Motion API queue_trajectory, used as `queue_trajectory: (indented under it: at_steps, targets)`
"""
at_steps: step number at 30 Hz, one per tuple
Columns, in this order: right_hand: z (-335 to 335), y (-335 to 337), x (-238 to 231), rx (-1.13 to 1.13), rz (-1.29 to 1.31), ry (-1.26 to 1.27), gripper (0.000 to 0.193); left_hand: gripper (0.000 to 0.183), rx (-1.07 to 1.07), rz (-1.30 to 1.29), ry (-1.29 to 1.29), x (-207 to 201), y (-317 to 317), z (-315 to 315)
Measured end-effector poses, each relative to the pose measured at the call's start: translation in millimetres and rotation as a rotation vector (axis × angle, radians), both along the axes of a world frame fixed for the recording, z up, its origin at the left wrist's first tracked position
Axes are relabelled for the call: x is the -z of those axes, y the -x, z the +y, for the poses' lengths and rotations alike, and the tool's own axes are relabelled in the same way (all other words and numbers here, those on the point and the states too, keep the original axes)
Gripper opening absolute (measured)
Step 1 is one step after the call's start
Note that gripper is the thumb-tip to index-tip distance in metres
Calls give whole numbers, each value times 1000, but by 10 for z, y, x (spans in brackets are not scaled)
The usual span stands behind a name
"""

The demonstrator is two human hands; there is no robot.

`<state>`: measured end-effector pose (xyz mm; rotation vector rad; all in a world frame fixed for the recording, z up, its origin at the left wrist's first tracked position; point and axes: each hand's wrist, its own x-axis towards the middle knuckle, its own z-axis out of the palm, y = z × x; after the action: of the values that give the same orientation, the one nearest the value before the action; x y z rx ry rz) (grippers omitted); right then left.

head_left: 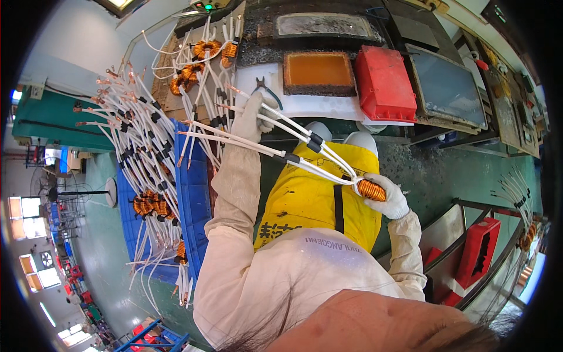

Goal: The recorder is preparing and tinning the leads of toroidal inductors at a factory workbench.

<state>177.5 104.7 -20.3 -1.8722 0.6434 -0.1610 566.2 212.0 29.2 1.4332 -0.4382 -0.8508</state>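
My gloved right hand point(392, 198) is closed round a copper-wound toroidal coil point(372, 189), held over the yellow apron on my lap. From the coil, several white lead wires point(328, 154) with black sleeves and bare copper ends run up to the left. My gloved left hand point(254, 119) grips the upper leads near their copper ends. The lower leads cross in front of my left sleeve, outside that hand's grip. Just beyond my left hand, dark-handled cutting pliers point(268, 90) lie on white paper.
A blue crate point(193, 199) at the left holds many similar leaded coils. More coils point(206, 50) lie on a board at the back left. On the bench stand an amber-filled tray point(319, 71), a red bin point(385, 85) and a grey-topped tray point(322, 25). A metal rack point(451, 258) stands at the right.
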Motion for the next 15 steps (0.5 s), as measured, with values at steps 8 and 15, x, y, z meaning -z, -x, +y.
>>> queue_trajectory:
  at_steps: [8, 15]
  targets:
    - [-28, -32, 6, 14, -50, -60, 62, 65, -34, 91, 24, -181, -77, 144]
    - [-28, 113, 66, -21, -36, -77, 64, 63, 27, 552, 228, 106, -1, 147]
